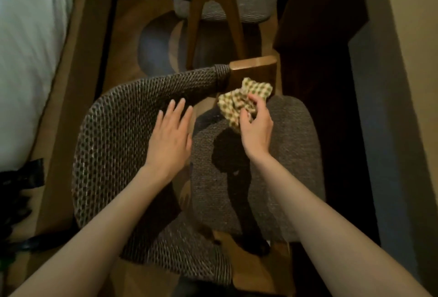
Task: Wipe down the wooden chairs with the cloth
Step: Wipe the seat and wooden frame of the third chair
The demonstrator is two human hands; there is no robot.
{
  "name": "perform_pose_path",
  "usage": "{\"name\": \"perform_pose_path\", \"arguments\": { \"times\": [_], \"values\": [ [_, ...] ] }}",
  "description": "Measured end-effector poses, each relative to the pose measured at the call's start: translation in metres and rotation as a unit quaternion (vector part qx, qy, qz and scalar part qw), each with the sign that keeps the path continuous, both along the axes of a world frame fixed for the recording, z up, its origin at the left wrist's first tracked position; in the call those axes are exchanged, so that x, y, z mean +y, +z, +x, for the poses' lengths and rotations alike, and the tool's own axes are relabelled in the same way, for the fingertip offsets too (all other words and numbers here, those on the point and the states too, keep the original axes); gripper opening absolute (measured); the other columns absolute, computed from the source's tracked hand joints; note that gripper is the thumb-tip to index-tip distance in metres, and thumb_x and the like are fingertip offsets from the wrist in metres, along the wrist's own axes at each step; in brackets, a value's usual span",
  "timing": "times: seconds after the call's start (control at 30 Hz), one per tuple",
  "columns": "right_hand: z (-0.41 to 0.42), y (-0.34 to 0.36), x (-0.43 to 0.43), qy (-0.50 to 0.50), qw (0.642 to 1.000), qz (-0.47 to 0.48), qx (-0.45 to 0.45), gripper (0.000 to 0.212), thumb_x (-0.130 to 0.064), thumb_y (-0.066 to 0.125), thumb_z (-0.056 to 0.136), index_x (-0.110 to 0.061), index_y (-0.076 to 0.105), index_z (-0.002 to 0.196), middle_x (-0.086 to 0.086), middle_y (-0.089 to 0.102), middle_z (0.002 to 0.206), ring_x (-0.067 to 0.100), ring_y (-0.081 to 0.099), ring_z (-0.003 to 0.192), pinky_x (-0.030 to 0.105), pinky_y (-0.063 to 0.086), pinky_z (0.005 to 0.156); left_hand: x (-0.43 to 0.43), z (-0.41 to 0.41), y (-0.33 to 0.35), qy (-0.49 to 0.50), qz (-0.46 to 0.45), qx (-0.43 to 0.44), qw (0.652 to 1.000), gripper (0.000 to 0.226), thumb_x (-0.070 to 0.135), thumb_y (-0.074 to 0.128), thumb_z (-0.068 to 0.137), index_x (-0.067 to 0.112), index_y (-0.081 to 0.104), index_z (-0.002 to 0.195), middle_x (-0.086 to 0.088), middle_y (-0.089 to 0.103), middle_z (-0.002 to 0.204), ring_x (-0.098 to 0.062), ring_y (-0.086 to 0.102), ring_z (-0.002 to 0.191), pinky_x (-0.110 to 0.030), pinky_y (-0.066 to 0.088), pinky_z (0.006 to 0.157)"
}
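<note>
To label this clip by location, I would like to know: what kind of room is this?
Probably a bedroom or hotel room: white bedding at the left, a woven-backed wooden chair, a second chair beyond it, and patterned carpet.

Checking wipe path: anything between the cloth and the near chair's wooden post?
Nothing visible. The cloth, held by the right hand, is at the wooden post; the left hand hovers clear, over the woven backrest.

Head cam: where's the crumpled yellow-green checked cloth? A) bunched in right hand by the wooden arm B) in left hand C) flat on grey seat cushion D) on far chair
A: the right hand grips the crumpled yellow-green checked cloth at the wooden chair arm; the left hand lies flat, empty.
</note>
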State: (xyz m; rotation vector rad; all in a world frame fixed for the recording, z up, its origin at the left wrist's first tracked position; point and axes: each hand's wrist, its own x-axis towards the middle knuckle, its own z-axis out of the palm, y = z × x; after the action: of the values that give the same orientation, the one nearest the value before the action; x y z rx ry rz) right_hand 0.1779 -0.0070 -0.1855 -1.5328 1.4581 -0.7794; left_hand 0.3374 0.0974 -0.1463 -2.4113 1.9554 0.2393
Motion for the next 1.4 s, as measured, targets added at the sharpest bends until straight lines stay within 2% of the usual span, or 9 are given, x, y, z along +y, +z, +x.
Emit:
{"name": "perform_pose_path", "arguments": {
  "times": [0.27, 0.4, 0.47, 0.73, 0.8, 0.87, 1.0, 1.2, 1.4],
  "values": [
    [0.051, -0.046, -0.115, -0.326, 0.945, -0.031, -0.009, 0.033, 0.011, 0.054, 0.075, -0.002, 0.052, 0.105, 0.007, 0.051, 0.120, 0.013, 0.042, 0.108, 0.006, 0.033, 0.090, -0.085, 0.039, -0.024, -0.060, -0.002, -0.115, 0.991, 0.066, 0.028, 0.037, 0.089, 0.008, 0.019, 0.149, -0.012, 0.013, 0.158, -0.030, 0.010, 0.146, -0.050, 0.005, 0.117],
    [0.089, -0.066, -0.075, -0.156, 0.988, 0.017, 0.003, 0.030, 0.005, 0.058, 0.079, -0.005, 0.053, 0.106, 0.003, 0.052, 0.116, 0.010, 0.046, 0.103, 0.019, 0.037, 0.091, -0.090, 0.047, -0.033, -0.048, 0.017, -0.134, 0.990, 0.066, 0.029, 0.037, 0.091, 0.006, 0.015, 0.149, -0.012, 0.015, 0.157, -0.029, 0.013, 0.145, -0.044, 0.004, 0.118],
    [0.095, -0.073, -0.059, -0.094, 0.995, -0.011, 0.016, 0.025, 0.003, 0.058, 0.077, -0.003, 0.055, 0.101, 0.004, 0.054, 0.109, 0.012, 0.047, 0.096, 0.014, 0.034, 0.086, -0.085, 0.050, -0.036, -0.066, 0.026, -0.158, 0.985, 0.066, 0.029, 0.034, 0.092, 0.005, 0.013, 0.150, -0.012, 0.014, 0.157, -0.027, 0.014, 0.145, -0.040, 0.003, 0.118],
    [0.026, -0.048, -0.135, -0.330, 0.940, -0.082, -0.018, 0.022, 0.006, 0.057, 0.074, -0.005, 0.056, 0.094, 0.005, 0.054, 0.108, 0.017, 0.053, 0.097, 0.019, 0.043, 0.082, -0.085, 0.041, -0.033, -0.049, 0.001, -0.113, 0.992, 0.066, 0.033, 0.019, 0.089, 0.001, 0.024, 0.147, -0.015, 0.026, 0.154, -0.030, 0.023, 0.142, -0.043, 0.009, 0.118],
    [0.027, -0.050, -0.135, -0.315, 0.947, -0.060, -0.012, 0.026, 0.010, 0.054, 0.075, -0.004, 0.054, 0.097, 0.004, 0.051, 0.112, 0.015, 0.051, 0.099, 0.020, 0.047, 0.088, -0.086, 0.038, -0.035, -0.044, -0.003, -0.102, 0.994, 0.064, 0.032, 0.020, 0.091, 0.001, 0.024, 0.147, -0.015, 0.026, 0.153, -0.031, 0.023, 0.142, -0.043, 0.009, 0.118],
    [0.039, -0.056, -0.122, -0.259, 0.966, -0.024, 0.008, 0.028, 0.012, 0.054, 0.077, 0.001, 0.053, 0.103, 0.011, 0.051, 0.120, 0.017, 0.050, 0.103, 0.007, 0.038, 0.091, -0.087, 0.035, -0.037, -0.044, -0.009, -0.084, 0.995, 0.061, 0.026, 0.032, 0.093, 0.001, 0.022, 0.147, -0.016, 0.023, 0.154, -0.031, 0.021, 0.143, -0.044, 0.009, 0.119],
    [0.061, -0.070, -0.091, -0.109, 0.992, 0.014, 0.054, 0.029, 0.007, 0.057, 0.076, 0.001, 0.055, 0.104, 0.012, 0.054, 0.117, 0.022, 0.050, 0.104, 0.014, 0.030, 0.088, -0.088, 0.030, -0.039, -0.043, 0.002, -0.072, 0.996, 0.068, 0.021, 0.046, 0.088, 0.002, 0.021, 0.148, -0.016, 0.020, 0.155, -0.032, 0.017, 0.144, -0.044, 0.008, 0.119],
    [0.038, -0.054, -0.110, -0.255, 0.961, -0.107, -0.022, 0.021, 0.005, 0.059, 0.076, -0.003, 0.056, 0.095, 0.000, 0.048, 0.104, 0.008, 0.045, 0.089, -0.006, 0.027, 0.074, -0.091, 0.026, -0.046, -0.054, 0.016, -0.077, 0.995, 0.073, 0.022, 0.051, 0.088, 0.004, 0.016, 0.150, -0.012, 0.015, 0.157, -0.028, 0.011, 0.146, -0.045, 0.005, 0.119],
    [0.053, -0.072, -0.096, -0.187, 0.968, -0.165, -0.018, 0.027, 0.001, 0.065, 0.077, 0.000, 0.052, 0.101, 0.012, 0.048, 0.107, -0.001, 0.040, 0.092, -0.003, 0.032, 0.079, -0.093, 0.031, -0.053, -0.077, 0.006, -0.085, 0.993, 0.076, 0.021, 0.052, 0.086, 0.006, 0.015, 0.150, -0.010, 0.012, 0.158, -0.026, 0.009, 0.146, -0.044, 0.003, 0.119]
  ]
}}
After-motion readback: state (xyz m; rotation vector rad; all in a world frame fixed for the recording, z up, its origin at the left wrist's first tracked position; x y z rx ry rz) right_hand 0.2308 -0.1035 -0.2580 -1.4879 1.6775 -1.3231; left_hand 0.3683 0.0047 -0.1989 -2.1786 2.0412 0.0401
